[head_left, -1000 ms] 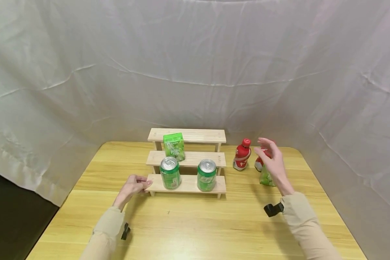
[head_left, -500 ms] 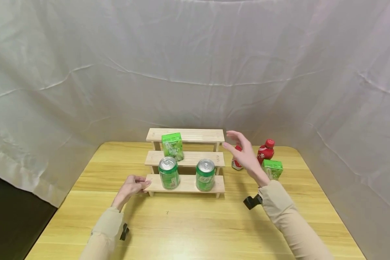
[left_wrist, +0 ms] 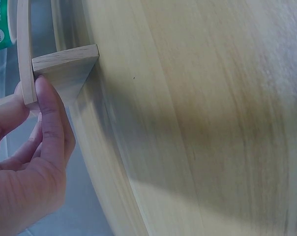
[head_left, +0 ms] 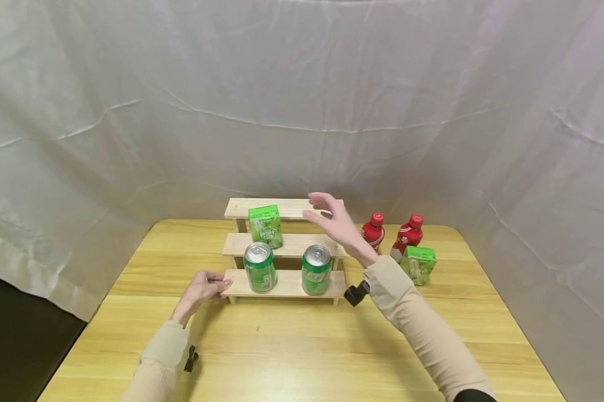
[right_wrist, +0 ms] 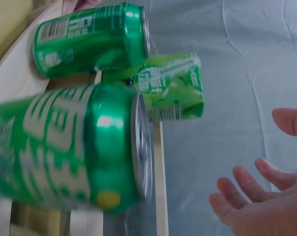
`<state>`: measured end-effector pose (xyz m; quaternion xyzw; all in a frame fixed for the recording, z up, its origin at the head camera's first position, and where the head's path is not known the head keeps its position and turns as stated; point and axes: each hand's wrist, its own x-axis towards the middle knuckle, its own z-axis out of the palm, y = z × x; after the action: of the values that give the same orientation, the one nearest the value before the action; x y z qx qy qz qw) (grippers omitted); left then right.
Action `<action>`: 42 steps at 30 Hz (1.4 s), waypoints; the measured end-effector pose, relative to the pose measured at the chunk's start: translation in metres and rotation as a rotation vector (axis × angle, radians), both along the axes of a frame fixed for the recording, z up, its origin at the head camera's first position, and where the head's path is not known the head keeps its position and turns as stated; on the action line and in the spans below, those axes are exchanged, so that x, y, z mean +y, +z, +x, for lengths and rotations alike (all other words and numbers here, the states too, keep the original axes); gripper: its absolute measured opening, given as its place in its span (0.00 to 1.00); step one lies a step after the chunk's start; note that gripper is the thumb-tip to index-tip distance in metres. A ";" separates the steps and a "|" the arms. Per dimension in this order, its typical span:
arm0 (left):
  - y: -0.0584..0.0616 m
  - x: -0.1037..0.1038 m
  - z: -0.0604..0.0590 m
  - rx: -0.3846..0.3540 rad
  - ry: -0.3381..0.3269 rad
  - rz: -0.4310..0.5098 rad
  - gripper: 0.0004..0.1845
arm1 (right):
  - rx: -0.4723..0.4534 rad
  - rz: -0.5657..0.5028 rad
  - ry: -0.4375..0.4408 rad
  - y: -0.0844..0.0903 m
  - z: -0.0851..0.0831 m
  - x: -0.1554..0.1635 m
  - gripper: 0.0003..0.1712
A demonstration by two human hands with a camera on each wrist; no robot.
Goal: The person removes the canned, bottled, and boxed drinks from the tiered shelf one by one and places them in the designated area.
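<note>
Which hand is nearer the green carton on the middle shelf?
Right. The right hand, open, hovers just right of the green carton. The left hand pinches the bottom shelf's left end, lower down.

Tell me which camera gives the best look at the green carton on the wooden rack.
The head view: the green carton stands whole on the middle step of the rack, behind the left can. The right wrist view shows it close but sideways, partly behind a can. The left wrist view catches only a green corner at its edge.

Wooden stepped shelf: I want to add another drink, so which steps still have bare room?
Top step is bare. Middle step is free right of the green carton, under the right hand. Bottom step is crowded: two cans, left hand gripping its end.
</note>
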<state>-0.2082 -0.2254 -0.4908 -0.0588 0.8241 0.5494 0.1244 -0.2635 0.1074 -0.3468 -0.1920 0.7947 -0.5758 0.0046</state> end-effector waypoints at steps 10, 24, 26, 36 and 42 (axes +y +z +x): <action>0.001 -0.001 0.001 0.000 0.001 0.006 0.22 | -0.118 0.024 0.094 -0.002 -0.016 -0.039 0.32; -0.001 -0.002 0.002 -0.002 0.004 0.003 0.22 | -0.181 0.109 0.164 -0.011 -0.037 -0.066 0.35; 0.000 -0.002 0.002 0.001 0.002 0.002 0.22 | -0.179 0.125 0.171 -0.012 -0.039 -0.068 0.35; 0.002 -0.001 0.001 -0.005 0.003 0.015 0.25 | -0.144 0.168 0.203 -0.015 -0.042 -0.072 0.27; 0.002 -0.001 0.000 -0.008 0.002 0.025 0.25 | -0.094 0.160 0.183 -0.018 -0.041 -0.072 0.20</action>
<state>-0.2080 -0.2259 -0.4892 -0.0603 0.8165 0.5598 0.1278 -0.3042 0.0350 -0.3647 -0.2353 0.8162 -0.5162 0.1097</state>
